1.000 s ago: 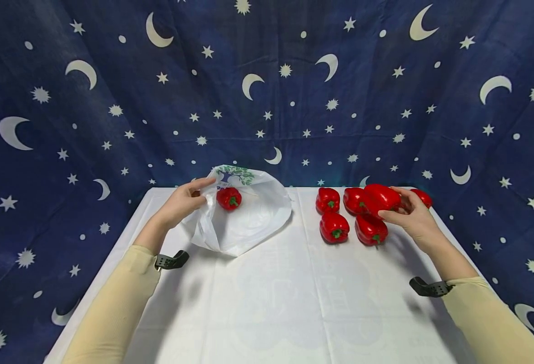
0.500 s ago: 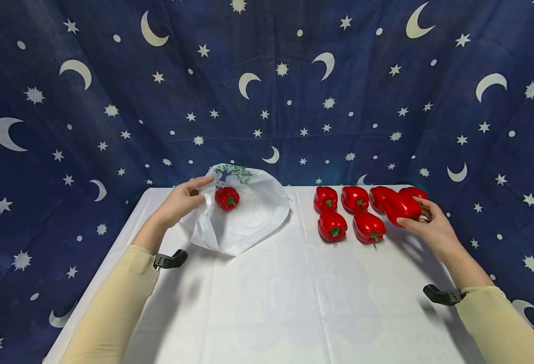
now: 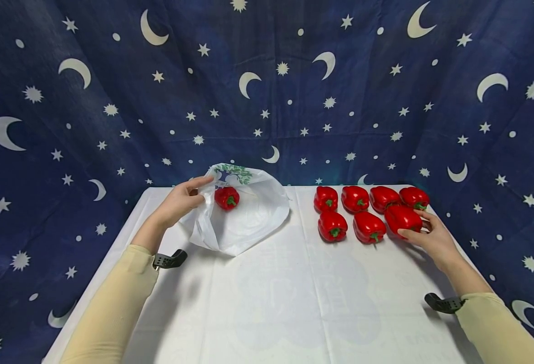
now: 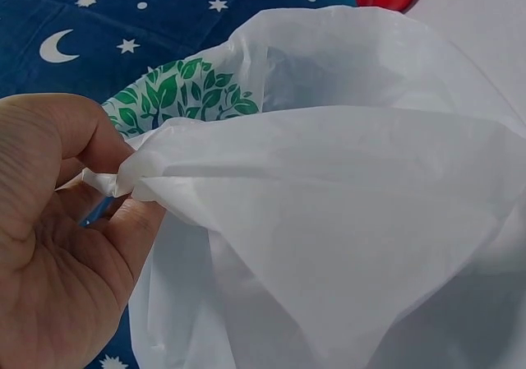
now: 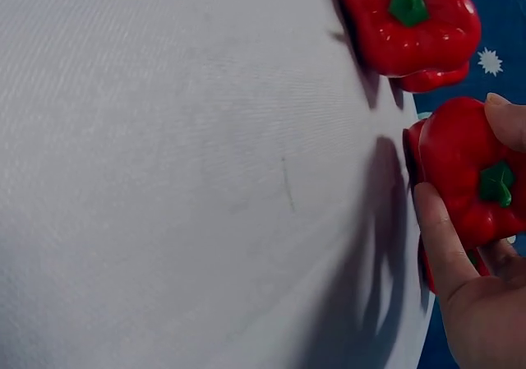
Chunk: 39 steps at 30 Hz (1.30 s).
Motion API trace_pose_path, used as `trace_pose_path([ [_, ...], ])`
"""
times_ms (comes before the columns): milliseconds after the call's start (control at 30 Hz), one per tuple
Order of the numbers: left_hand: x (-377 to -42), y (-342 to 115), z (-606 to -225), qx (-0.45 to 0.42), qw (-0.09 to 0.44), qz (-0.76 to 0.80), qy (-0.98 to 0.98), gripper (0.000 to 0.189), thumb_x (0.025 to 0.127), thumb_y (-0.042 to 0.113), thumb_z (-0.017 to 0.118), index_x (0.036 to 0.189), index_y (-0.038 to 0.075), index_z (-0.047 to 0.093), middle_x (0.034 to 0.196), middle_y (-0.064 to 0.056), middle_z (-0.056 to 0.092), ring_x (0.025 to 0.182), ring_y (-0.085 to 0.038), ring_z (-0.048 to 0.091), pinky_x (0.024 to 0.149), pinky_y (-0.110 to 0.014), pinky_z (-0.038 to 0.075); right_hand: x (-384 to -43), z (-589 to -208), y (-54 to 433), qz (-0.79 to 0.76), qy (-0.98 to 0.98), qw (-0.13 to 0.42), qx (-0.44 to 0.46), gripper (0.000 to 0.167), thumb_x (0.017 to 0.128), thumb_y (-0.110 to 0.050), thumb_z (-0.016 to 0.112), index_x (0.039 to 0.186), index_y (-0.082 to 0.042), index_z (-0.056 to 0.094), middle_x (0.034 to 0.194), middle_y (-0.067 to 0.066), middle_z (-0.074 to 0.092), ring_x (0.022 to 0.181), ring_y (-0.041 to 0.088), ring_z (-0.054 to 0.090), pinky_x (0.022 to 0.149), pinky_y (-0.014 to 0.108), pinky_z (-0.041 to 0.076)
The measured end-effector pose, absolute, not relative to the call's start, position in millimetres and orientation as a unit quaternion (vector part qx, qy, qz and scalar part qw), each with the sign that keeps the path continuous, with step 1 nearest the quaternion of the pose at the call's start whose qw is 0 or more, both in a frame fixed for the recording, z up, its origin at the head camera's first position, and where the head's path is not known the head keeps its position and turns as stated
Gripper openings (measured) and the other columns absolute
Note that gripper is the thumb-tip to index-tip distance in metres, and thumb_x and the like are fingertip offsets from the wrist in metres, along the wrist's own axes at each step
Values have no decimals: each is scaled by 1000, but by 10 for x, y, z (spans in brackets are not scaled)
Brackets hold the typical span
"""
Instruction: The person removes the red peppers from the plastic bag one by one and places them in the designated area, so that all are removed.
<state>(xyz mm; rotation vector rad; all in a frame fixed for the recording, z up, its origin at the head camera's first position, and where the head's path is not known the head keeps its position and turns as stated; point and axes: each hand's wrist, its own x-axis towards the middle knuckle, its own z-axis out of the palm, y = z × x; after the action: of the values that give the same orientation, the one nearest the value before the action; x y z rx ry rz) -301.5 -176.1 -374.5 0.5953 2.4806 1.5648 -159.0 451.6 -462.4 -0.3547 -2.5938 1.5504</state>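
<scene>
On the left, my left hand (image 3: 180, 202) pinches the rim of a white plastic bag (image 3: 257, 217) between thumb and fingers. The left wrist view shows the bunched plastic bag (image 4: 329, 188) and its green leaf print. Inside the bag's open mouth lies a red bell pepper (image 3: 227, 197), stem toward me. At the right, my right hand (image 3: 437, 242) grips another red bell pepper (image 3: 402, 220) from its right side, low at the end of the front row. Thumb and fingers spread around this held bell pepper (image 5: 460, 155) in the right wrist view, green stem showing.
Several more red bell peppers stand in two rows at the right, including a back-row pepper (image 3: 326, 198) and front-row pepper (image 3: 332, 226). A white cloth covers the table (image 3: 267, 303). Behind it hangs a dark blue curtain (image 3: 267, 91) with moons and stars.
My right hand has carried its bell pepper rightward, then lowered it to the front row's right end. The left hand keeps holding the bag in about the same place.
</scene>
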Motion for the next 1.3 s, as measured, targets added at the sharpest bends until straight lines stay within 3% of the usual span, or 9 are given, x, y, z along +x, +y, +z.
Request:
trace_pose_path([
  [333,-3004,-1767,-3732,186,81,523,828,60,94,-2,55,153,12,51,163,-6,34,99,-25,41,62,-24,35,-1585,-4687,4484,505,-853,49,-120,99,94,-32,75,159,7,11,151,38,24,125,49,35,70,12,50],
  [600,-3010,-1743,-3723,183,89,529,824,60,94,-5,52,154,3,46,164,-13,30,107,-29,39,63,-24,34,-1575,-4699,4463,506,-849,50,-143,101,93,-33,76,160,5,12,153,36,23,130,52,32,69,11,49],
  [900,-2998,-1747,-3727,187,83,528,824,60,94,-2,54,153,10,50,163,-7,34,103,-25,40,62,-24,34,-1589,-4742,4477,493,-858,50,-133,102,93,-34,76,160,5,10,153,39,22,132,57,30,67,10,45],
  [1300,-2794,-1658,-3471,187,97,524,825,60,93,-6,51,153,-1,44,164,-17,30,97,-25,41,63,-24,35,-1584,-4766,4507,488,-863,48,-122,104,93,-35,76,161,4,9,154,39,22,133,58,30,68,9,45],
])
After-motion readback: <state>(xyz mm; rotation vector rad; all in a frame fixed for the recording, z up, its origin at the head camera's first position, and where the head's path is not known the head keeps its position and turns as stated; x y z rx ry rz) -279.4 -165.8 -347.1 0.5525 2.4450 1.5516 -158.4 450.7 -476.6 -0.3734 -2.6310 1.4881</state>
